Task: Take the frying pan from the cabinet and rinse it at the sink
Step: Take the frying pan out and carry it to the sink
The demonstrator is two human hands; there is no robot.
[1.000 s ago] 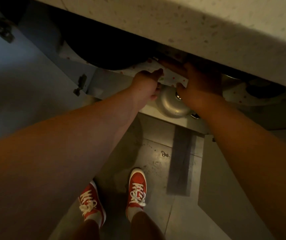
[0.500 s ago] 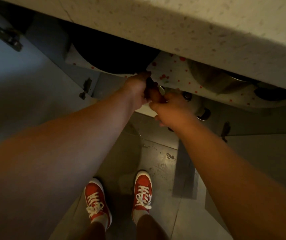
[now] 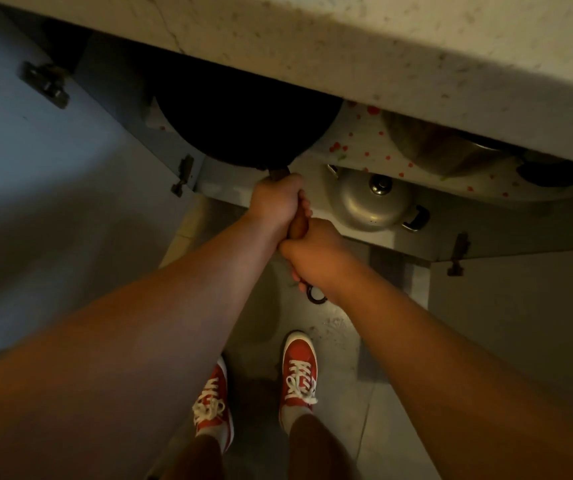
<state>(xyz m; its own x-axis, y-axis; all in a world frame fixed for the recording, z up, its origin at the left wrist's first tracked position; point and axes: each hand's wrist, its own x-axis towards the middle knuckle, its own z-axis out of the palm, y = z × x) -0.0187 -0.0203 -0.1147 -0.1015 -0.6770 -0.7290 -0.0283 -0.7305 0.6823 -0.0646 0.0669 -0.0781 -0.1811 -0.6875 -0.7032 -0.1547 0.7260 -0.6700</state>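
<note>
Gripping the frying pan (image 3: 243, 129) handle, left hand (image 3: 278, 202) ahead of right hand (image 3: 312, 251), handle pointing out of the cabinet.

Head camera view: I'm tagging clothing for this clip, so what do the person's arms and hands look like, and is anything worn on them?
Both forearms are bare to the frame edge: no sleeves, watch, bracelets or gloves show. The left hand and the right hand show no rings, though the dim light hides fine detail. Lower down, the person wears red lace-up sneakers with white laces and pale socks.
</note>
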